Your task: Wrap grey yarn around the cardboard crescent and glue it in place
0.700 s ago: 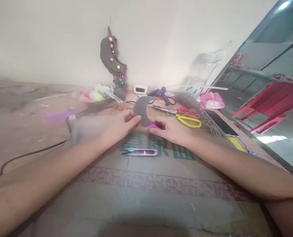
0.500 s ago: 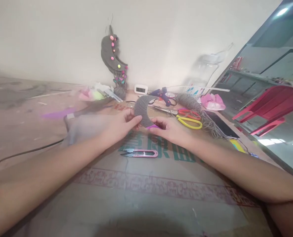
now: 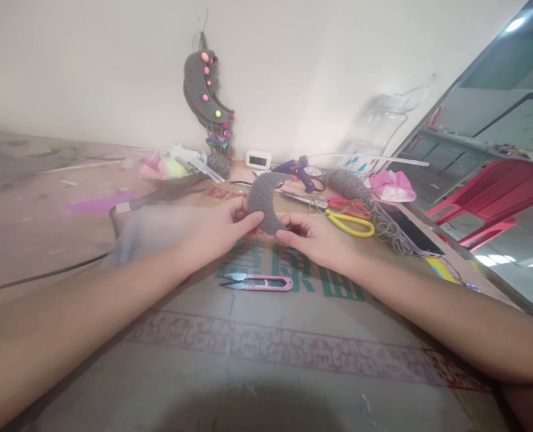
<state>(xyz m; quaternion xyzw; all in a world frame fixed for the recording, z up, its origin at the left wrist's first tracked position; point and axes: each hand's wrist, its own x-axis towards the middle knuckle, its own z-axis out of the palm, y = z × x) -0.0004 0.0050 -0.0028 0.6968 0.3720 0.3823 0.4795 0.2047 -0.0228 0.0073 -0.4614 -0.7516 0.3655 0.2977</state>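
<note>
Head view: your right hand (image 3: 313,239) has edged nearer your left hand (image 3: 225,228); both clamp the crescent (image 3: 261,203), likely steadying it.

This looks like a craft workspace: glue gun (image 3: 303,173), scissors (image 3: 324,204), yarn (image 3: 348,185).

The person's right hand (image 3: 309,237) is drawing closer to the lower end of the gray crescent (image 3: 262,201). The purple sliver beneath it is slipping from sight, and the hanging ornament (image 3: 198,90) is riding higher in view.
</note>
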